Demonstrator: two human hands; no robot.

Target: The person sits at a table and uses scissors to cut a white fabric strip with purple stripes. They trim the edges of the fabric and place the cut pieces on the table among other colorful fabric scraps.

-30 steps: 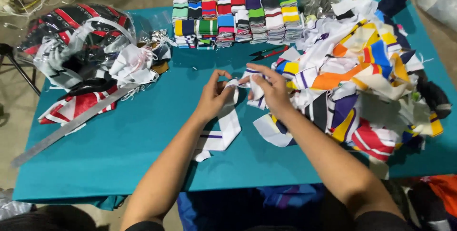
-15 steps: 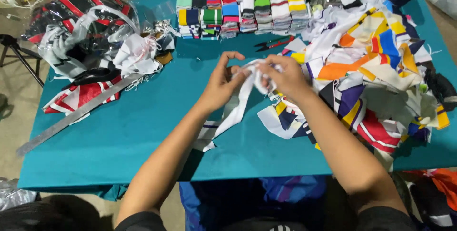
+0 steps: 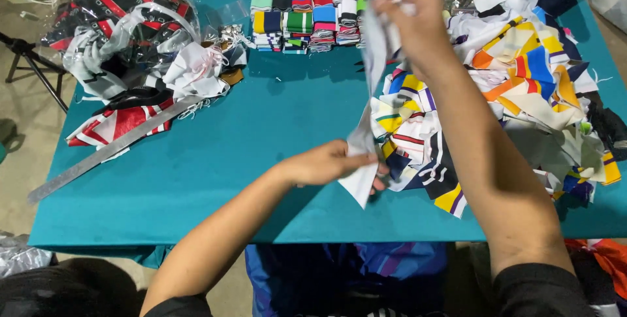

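Two hands stretched one white fabric strip [image 3: 369, 88]: my left hand [image 3: 330, 163] pinched its lower end, right hand [image 3: 408, 20] gripped its top above the teal worktop [image 3: 215, 160].

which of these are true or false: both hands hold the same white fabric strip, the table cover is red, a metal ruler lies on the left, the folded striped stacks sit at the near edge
1. Both the left hand and the right hand hold one white fabric strip: true.
2. The table cover is red: false, it is teal.
3. A metal ruler lies on the table's left side: true.
4. The folded striped stacks sit at the near edge: false, they sit at the far edge.
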